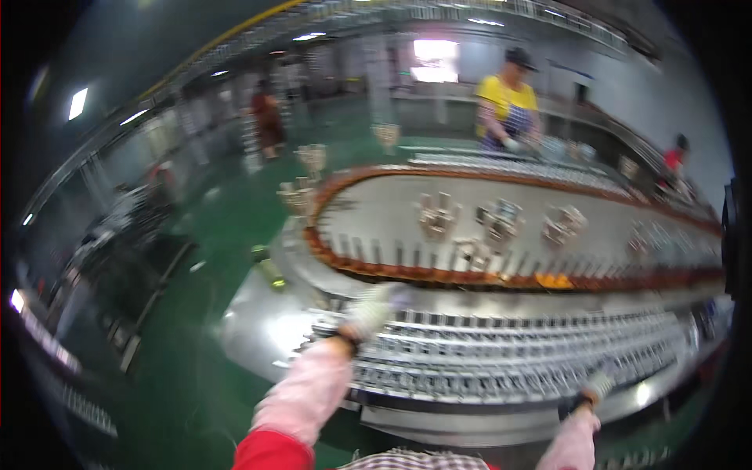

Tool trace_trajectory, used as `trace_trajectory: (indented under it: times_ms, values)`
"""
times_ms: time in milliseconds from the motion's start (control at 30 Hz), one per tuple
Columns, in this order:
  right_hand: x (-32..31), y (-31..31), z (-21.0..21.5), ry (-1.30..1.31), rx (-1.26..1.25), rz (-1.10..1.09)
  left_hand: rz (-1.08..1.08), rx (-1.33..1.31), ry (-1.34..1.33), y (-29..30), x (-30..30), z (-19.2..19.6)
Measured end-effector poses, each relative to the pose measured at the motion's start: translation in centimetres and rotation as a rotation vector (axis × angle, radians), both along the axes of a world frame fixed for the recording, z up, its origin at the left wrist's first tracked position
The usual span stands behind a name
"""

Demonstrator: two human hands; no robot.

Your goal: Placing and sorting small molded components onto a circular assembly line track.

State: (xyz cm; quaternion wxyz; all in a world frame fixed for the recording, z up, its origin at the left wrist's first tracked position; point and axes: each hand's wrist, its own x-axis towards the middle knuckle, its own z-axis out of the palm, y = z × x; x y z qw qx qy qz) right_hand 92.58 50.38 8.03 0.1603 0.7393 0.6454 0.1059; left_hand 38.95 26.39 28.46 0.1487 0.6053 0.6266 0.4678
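My left hand [368, 313], in a whitish glove, reaches over the far left part of a row of slotted silver metal strips [509, 352]. Motion blur smears its fingers, so I cannot see if it holds anything. At the near right edge of the same strips is my right hand [599, 384], also gloved. Its fingers are blurred too, and whether it grips a strip cannot be told. The strips lie side by side on a metal worktable [470, 423] in front of me. Both forearms wear pink sleeves.
Beyond the strips runs an oval conveyor track [446, 272] with brown edging and upright pins. Blurred metal-coloured pieces [439, 218] stand inside the loop. A yellow-green bottle-like object [269, 268] lies at the table's left end. Across the conveyor works a person in yellow [509, 102].
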Motion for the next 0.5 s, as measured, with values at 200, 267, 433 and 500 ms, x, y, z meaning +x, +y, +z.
trace_trajectory:
  times_ms: [200, 267, 433, 500]
  values:
    - [4.6, 1.1, -5.1, 0.123, 0.492, 0.057, 0.033, -0.217, 0.041, 16.8, 9.7, -1.0]
    - [6.5, 3.0, -7.8, 0.347, 0.856, 0.333, 0.172, -0.246, 0.036, 18.7, 10.5, -2.1]
    - [4.2, 1.9, -5.3, 0.573, 0.800, 0.213, 0.440, -0.065, 0.052, 20.9, 10.4, -2.9]
    - [4.9, 2.9, -5.8, 0.447, 0.885, 0.242, 0.457, 0.041, -0.228, 22.4, 10.6, -4.0]
